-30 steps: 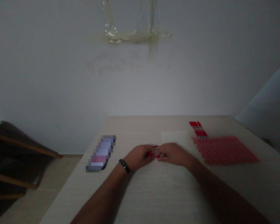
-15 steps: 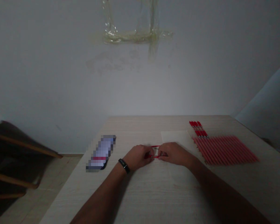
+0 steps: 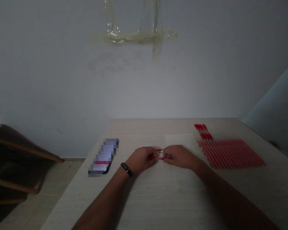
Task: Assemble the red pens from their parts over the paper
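Observation:
Both hands meet low over the middle of the table, a small gap between their fingertips. My left hand [image 3: 142,158], with a black band on its wrist, is closed on thin red pieces. My right hand [image 3: 179,156] pinches the other ends of these pieces. Across the gap run an upper thin red piece [image 3: 160,149] and a lower thin red piece [image 3: 160,158], with a small dark bit between them. Fingers cover most of them, so their exact kind cannot be made out. A pale sheet [image 3: 179,138] lies flat behind and under my right hand.
To the right lies a wide row of slim red sticks [image 3: 231,154], pencil-like. Several red-and-clear pens [image 3: 204,132] lie together behind it. A phone [image 3: 104,156] rests at the left of the wooden table [image 3: 144,204]. Behind rises a wall [image 3: 144,92].
Both hands have shifted very slightly upward in the picture with the red pieces still between them. The things lying on the table have stayed put.

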`<state>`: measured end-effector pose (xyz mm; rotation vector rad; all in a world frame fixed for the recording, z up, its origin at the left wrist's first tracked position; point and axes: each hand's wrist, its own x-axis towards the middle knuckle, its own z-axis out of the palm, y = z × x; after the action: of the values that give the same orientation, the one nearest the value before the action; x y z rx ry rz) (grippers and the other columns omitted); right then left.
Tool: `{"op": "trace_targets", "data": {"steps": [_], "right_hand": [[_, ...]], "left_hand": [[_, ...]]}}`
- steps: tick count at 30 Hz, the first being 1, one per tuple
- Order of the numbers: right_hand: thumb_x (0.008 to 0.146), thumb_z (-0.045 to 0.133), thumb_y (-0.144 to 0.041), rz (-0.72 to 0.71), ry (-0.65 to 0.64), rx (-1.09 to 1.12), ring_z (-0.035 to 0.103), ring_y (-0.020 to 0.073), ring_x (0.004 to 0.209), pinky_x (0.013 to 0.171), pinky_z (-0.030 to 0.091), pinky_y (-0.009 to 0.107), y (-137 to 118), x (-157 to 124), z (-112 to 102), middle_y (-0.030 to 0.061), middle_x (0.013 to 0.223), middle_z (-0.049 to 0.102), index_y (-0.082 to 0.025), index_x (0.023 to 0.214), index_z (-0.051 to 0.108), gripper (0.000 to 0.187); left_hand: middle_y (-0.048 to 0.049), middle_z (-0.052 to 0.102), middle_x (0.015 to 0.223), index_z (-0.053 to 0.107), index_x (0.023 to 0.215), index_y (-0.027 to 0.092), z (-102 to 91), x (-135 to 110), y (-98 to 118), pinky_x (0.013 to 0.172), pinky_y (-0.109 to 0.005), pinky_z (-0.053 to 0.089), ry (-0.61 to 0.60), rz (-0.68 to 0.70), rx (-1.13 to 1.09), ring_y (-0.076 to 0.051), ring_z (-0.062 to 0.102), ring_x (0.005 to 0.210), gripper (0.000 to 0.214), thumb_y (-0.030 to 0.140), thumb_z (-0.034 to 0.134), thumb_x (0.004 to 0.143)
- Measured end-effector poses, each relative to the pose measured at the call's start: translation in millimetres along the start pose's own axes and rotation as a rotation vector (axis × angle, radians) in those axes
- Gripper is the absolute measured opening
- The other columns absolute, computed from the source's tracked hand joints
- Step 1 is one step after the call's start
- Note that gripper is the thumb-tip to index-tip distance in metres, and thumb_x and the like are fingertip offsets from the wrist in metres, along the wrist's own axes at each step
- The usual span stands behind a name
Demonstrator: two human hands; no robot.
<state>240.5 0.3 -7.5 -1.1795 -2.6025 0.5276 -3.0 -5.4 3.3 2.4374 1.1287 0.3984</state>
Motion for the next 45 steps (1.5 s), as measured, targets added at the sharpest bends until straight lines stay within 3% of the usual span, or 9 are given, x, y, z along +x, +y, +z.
{"op": "trace_targets", "data": {"steps": [18,29,36,45], "right_hand": [[0.084,0.066,-0.025,0.053,-0.033,0.008,0.059,0.0144,0.070,0.062,0.032,0.024,1,-1,-5,-0.0005,0.079,0.069,-0.021,0.088,0.068,0.006],[0.085,0.065,-0.023,0.033,-0.021,0.004,0.059,0.0142,0.072,0.064,0.032,0.023,1,-1,-6,-0.0004,0.081,0.069,-0.021,0.092,0.068,0.008],[0.089,0.064,-0.031,0.130,-0.008,-0.119,0.060,0.0159,0.073,0.061,0.028,0.025,5,-1,-9,0.0015,0.082,0.071,-0.022,0.089,0.069,0.010],[0.088,0.067,-0.030,0.153,-0.009,-0.116,0.062,0.0171,0.076,0.063,0.030,0.025,5,-2,-11,0.0019,0.085,0.073,-0.023,0.094,0.072,0.010]], "left_hand": [[-0.0026,0.067,0.095,0.068,0.101,0.021,-2.6,1,-2,0.072,-0.026,0.043,0.034,0.031,-0.023,-0.017,0.060,0.081,0.020,0.017,0.064,0.082],[-0.0006,0.068,0.078,0.069,0.096,0.021,-1.5,0,1,0.062,-0.025,0.036,-0.046,-0.023,0.027,-0.015,0.058,0.066,0.013,0.030,0.061,0.088],[-0.0010,0.070,0.083,0.068,0.097,0.023,-5.9,-2,-2,0.062,-0.025,0.036,-0.034,-0.089,0.046,-0.016,0.060,0.070,0.014,0.032,0.063,0.087],[-0.0023,0.071,0.087,0.069,0.095,0.023,-3.0,-2,-2,0.064,-0.026,0.039,-0.017,-0.060,0.040,-0.017,0.062,0.073,0.014,0.031,0.063,0.086]]}}
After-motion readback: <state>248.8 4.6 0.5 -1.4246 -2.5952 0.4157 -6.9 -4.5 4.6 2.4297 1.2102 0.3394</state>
